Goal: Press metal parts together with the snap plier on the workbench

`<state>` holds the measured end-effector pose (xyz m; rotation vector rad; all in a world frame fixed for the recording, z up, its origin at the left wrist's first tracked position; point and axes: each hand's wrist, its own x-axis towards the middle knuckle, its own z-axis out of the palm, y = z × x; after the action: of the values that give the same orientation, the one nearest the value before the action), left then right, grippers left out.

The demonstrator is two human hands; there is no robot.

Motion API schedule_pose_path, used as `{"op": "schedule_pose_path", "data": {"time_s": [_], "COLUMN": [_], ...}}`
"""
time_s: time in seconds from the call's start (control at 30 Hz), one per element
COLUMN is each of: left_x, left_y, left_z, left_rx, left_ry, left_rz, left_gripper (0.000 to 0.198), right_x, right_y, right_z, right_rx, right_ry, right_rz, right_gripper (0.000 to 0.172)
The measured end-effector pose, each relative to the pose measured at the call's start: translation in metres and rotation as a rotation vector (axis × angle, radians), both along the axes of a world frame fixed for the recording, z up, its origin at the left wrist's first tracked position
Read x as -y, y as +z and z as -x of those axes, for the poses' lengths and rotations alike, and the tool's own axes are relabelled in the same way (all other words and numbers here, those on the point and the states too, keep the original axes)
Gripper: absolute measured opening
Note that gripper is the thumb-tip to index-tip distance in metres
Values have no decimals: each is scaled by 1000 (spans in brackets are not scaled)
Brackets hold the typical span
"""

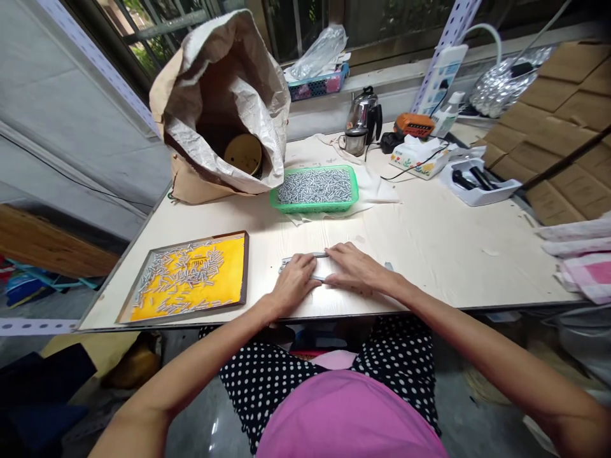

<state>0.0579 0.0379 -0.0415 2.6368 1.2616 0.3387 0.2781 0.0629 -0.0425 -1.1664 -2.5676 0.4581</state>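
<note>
A slim grey metal frame with two long parallel rails [321,254] lies flat on the pale wooden tabletop [453,248], near its front edge. The person's left hand [298,280] covers its left part and the right hand [357,268] its right, each with fingers bent over the far rail and thumb at the near one, so the frame is held between thumb and fingers; how hard they press cannot be told. The rails show in the gap between the hands.

Behind the frame, a translucent green plastic basket [315,208] is filled with short silvery metal pins [315,186]. To the left, a shallow dark-rimmed rectangular tray with a yellow bottom [233,261] carries more such pins, strewn loosely and thickest toward its left side. A large brown paper sack with a white lining [184,180] gapes open beside the basket, a round tan object [243,154] inside. At the right, a small white plastic dish [501,189] contains black tools [482,178], near a flower-printed white tissue box [413,164]. On the sill, a blue basket [319,88] has a crumpled clear plastic bag [321,54] on top
</note>
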Motion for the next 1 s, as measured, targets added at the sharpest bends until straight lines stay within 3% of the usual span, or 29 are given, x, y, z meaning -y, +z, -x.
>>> {"op": "schedule_pose_path", "data": {"time_s": [0.1,0.2,0.3,0.43,0.5,0.57,0.63,0.73,0.83,0.93,1.0], "left_x": [32,56,64,62,63,70,82,98,92,63,39], "left_y": [-7,-11,-12,-14,-15,-13,-7,9,27,36,36], "left_z": [-12,-23,-27,-26,-26,-25,-22,-3,43,106,143], "left_rx": [35,70,99,152,188,248,322,374,294,145,63], "left_ry": [64,31,21,21,9,-27,-69,-74,176,574,721], "left_rz": [-36,9,60,88,78,62,24,-131,-299,-345,-308], "left_gripper": [43,55,54,58,60,57,44,22,19,22,22], "right_x": [-11,-24,-40,-54,-47,-33,-19,-9,-9,-9,-8], "right_y": [-5,-9,-6,12,21,27,27,17,3,-5,-3], "right_z": [-5,-1,7,28,48,71,94,116,123,124,123], "right_rx": [-19,63,161,215,197,156,154,196,163,-17,-221], "right_ry": [-39,-80,-136,-178,-54,170,371,524,591,583,509], "right_rz": [2,-36,-62,-48,-69,-102,-118,-160,-193,-140,-52], "right_gripper": [41,27,16,16,20,23,17,13,16,19,23]}}
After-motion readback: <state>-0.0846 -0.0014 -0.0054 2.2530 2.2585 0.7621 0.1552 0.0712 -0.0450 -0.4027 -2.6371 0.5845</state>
